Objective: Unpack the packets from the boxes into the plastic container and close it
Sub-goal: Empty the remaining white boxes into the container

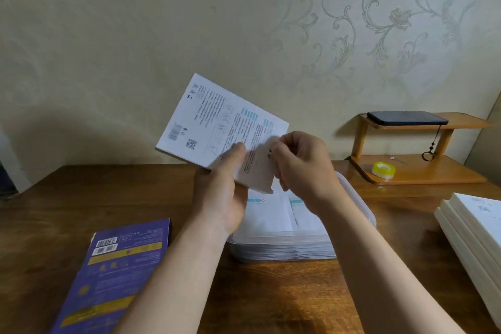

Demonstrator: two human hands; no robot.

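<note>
Both my hands are up over the table (271, 293), right above the plastic container (360, 206) near its middle. My left hand (225, 184) grips the white box (214, 119) by its low end, thumb on top. The box tilts: its long side runs up and away to the left, and its open end points down to the right. My right hand (303, 165) is nearest that end and pinches a white piece (260, 171) sticking out. Flap or packet, I cannot tell. White packets (271, 214) lie flat in the container just below, so I think the next pull only has to go down.
</note>
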